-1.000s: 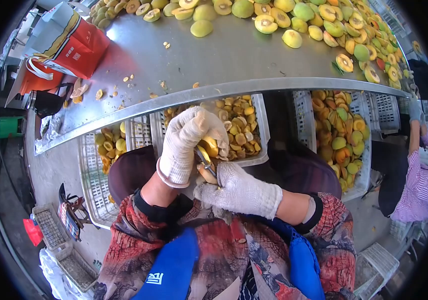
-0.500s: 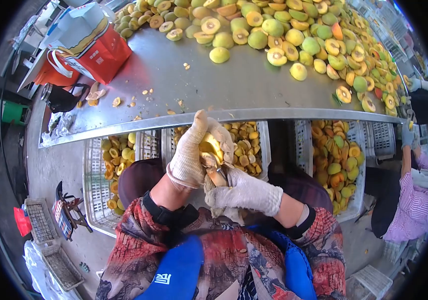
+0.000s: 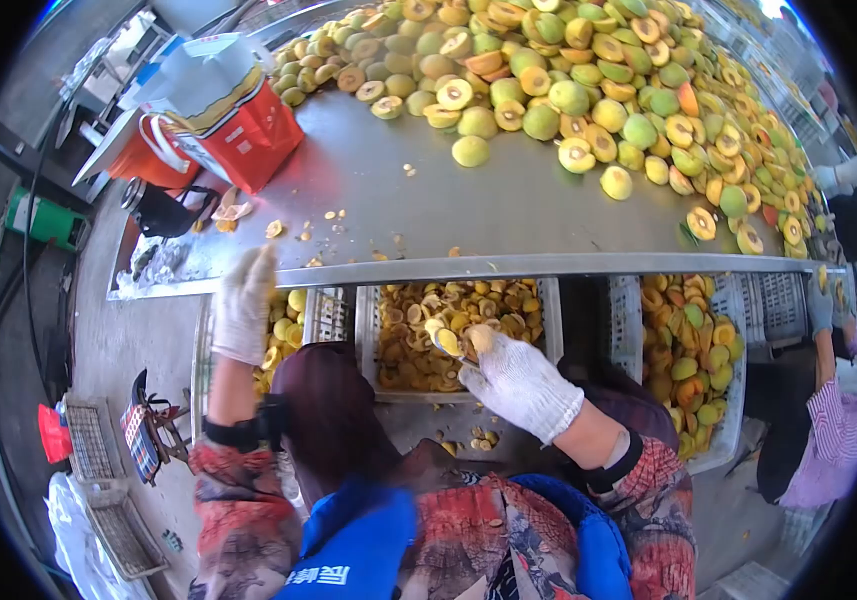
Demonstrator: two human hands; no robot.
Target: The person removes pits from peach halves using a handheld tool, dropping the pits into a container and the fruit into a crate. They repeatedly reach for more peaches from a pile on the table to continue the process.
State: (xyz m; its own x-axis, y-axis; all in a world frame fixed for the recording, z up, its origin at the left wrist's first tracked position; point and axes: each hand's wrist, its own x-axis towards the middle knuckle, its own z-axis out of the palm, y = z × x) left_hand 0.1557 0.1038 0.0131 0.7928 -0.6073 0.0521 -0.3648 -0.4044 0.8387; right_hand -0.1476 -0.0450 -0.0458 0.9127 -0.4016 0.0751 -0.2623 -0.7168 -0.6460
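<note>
Spoon tool (image 3: 451, 343) in right hand (image 3: 516, 378): long axis points up-left over middle crate (image 3: 548, 320) of pits. Right hand clenched on it. Left hand (image 3: 244, 303) open, empty, over left crate (image 3: 323, 312).

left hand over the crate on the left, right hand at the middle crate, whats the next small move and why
Probably reach the left hand up to the halved fruit pile on the steel table for a fresh piece: it looks empty, while the right hand hangs over the middle crate of pits, gripping what seems a small tool.
</note>
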